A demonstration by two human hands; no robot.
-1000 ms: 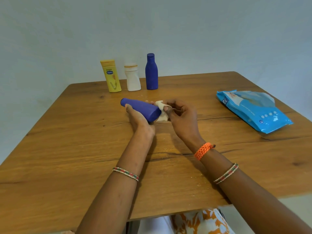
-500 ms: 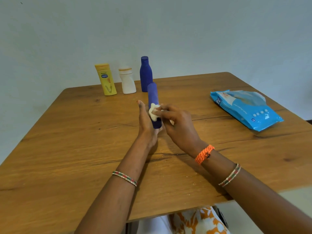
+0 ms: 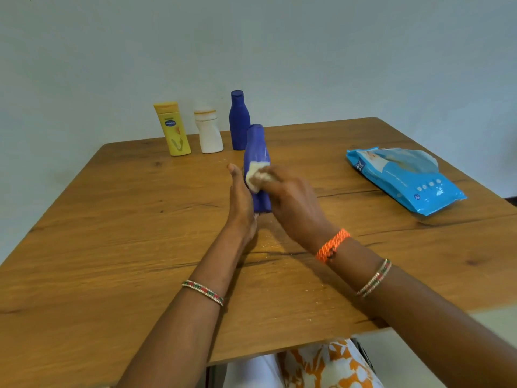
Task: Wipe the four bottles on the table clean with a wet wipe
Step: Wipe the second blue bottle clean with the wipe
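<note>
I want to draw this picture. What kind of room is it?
Probably a room at home, though that's a guess. There's a plain wooden table against a bare wall, lotion-type bottles like the yellow one, and a blue pack of wet wipes.

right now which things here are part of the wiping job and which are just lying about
Part of the job: held blue bottle, wet wipe, left hand, right hand, yellow lotion bottle, white bottle, standing blue bottle, wet wipe pack.

Lying about: nothing visible.
</note>
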